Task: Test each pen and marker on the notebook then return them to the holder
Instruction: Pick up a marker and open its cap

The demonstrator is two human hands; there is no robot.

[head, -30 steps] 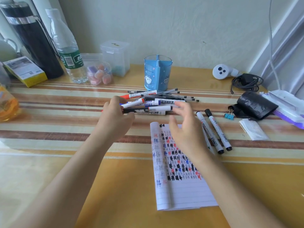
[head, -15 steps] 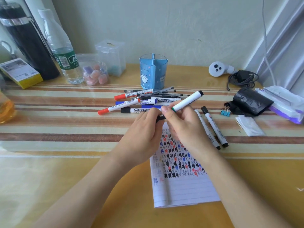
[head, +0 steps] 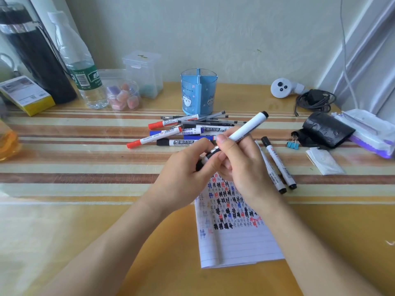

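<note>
Two hands meet above the notebook's (head: 239,242) top edge: the right hand (head: 242,165) grips a white marker (head: 245,127) by its barrel, tilted up-right, while the left hand (head: 184,169) pinches its black lower end. Two markers (head: 277,167) lie just right; a marker pile (head: 181,131) sits beyond, before the blue holder (head: 198,97). A jar (head: 124,97) holds pastel cubes

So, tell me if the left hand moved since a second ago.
Yes. The left hand has shifted right, from the marker pile's left end to the notebook's top edge, joining the right hand on a marker.
</note>
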